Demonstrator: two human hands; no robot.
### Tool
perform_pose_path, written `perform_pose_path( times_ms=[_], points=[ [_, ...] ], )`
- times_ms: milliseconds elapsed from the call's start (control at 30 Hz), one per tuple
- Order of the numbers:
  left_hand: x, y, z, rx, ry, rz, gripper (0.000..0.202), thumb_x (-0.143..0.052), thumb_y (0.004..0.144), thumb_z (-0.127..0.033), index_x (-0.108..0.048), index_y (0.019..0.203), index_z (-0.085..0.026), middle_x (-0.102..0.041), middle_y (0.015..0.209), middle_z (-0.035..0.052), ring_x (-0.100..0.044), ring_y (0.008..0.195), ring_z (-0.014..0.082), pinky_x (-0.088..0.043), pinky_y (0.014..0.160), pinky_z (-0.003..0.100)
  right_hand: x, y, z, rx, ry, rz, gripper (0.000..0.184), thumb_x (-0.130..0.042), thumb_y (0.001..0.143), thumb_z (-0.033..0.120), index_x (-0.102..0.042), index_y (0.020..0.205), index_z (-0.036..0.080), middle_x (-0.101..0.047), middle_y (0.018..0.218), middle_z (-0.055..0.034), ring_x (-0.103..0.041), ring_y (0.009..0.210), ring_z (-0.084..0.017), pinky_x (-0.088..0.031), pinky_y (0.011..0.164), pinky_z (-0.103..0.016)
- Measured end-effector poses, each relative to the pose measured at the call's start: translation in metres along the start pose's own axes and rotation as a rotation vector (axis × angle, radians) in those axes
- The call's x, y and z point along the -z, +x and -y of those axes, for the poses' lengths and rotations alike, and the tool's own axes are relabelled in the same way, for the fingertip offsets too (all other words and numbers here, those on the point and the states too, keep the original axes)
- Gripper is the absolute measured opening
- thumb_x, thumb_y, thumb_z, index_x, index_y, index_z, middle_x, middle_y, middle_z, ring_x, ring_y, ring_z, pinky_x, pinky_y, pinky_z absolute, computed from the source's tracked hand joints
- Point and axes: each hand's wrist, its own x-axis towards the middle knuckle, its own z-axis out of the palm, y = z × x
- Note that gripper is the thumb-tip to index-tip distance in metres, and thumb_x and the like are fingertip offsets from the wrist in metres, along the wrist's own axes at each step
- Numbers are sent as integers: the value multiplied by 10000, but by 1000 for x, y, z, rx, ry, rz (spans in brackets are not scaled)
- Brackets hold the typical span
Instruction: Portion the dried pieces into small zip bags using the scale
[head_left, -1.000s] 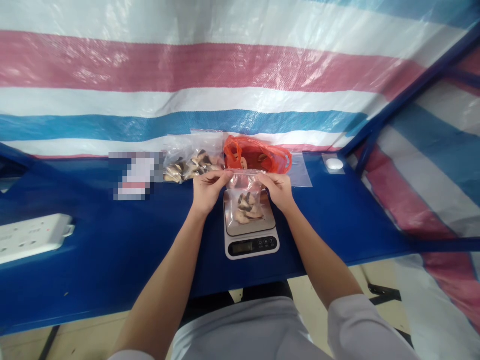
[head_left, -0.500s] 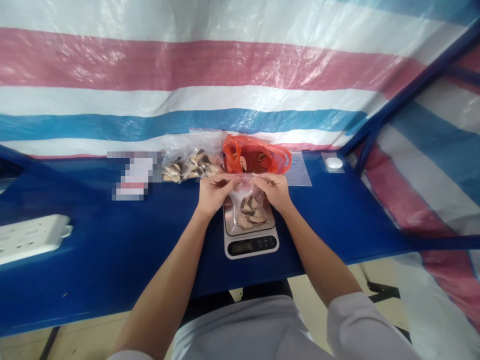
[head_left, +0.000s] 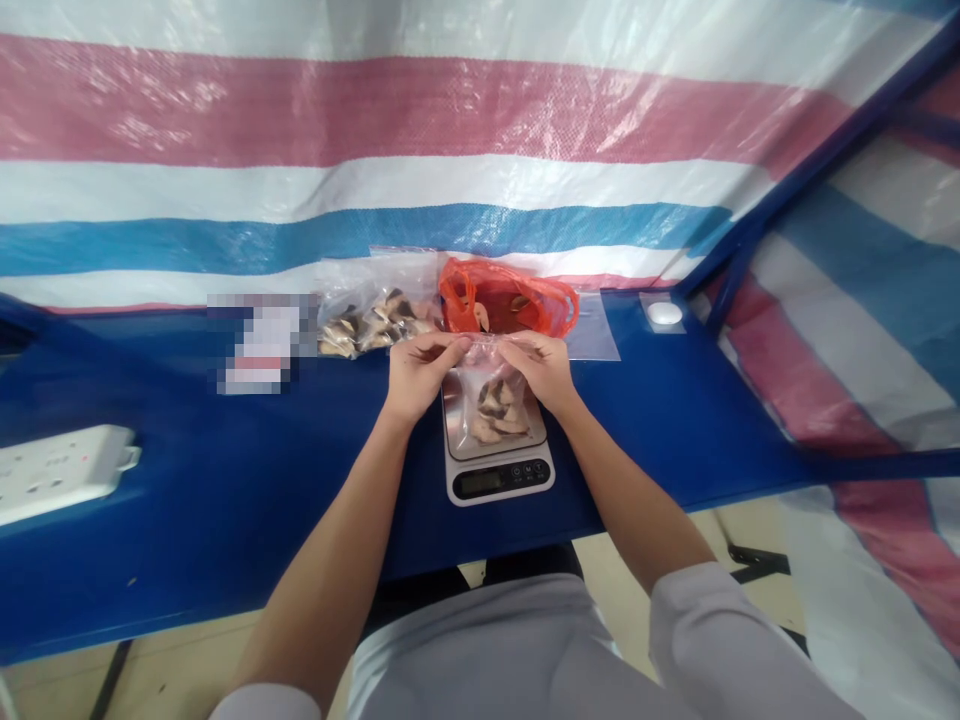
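A clear zip bag with several pale and dark dried slices in it rests on a white kitchen scale. My left hand pinches the bag's top edge on the left, thumb pointing inward. On the right, my right hand pinches the same edge, its thumb close to the other. Whether the bag's seal is closed cannot be made out. Just beyond my fingers sits an open red plastic bag with more slices inside. Filled clear bags of slices lie to its left.
A flat clear bag lies right of the red bag, and a small white round object farther right. A blurred-out item and a white power strip are on the left of the blue table. Striped sheeting hangs behind.
The view has shifted slightly, so everything sits a little higher. My thumbs have moved a bit along the bag's top edge; both hands keep their hold on it.
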Motion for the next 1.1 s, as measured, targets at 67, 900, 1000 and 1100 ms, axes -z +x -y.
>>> perform_pose_path(
  times_ms=[67, 900, 1000, 1100],
  points=[
    [-1, -1, -1, 0, 15, -1, 392, -886, 659, -565, -825, 758, -190, -767, 716, 40, -654, 635, 150, -541, 664, 272, 0, 0, 0, 10, -27, -23, 216, -753, 803, 426, -780, 819, 212, -753, 731, -4, -703, 645, -165, -562, 603, -273],
    [-7, -4, -8, 40, -3, 66, 400, -882, 662, -567, -806, 737, -181, -757, 695, 45, -651, 620, 155, -541, 643, 279, 2, 3, 4, -14, 43, 18, 290, -782, 772, 497, -777, 762, 207, -736, 681, -7, -673, 591, -153, -581, 590, -283],
    [-6, -2, -4, 55, -30, 53, 387, -881, 666, -558, -799, 724, -185, -742, 680, 36, -641, 610, 151, -532, 631, 275, 7, 5, 5, -63, 84, 65, 333, -771, 775, 538, -775, 739, 207, -759, 730, -19, -705, 637, -164, -593, 605, -280],
    [-5, -2, -2, 98, -88, 67, 389, -874, 677, -560, -786, 710, -183, -727, 662, 29, -630, 589, 142, -524, 614, 269, 11, 6, 8, -68, 82, 36, 360, -788, 750, 567, -787, 740, 208, -779, 760, -25, -716, 652, -170, -600, 605, -280]
  ],
)
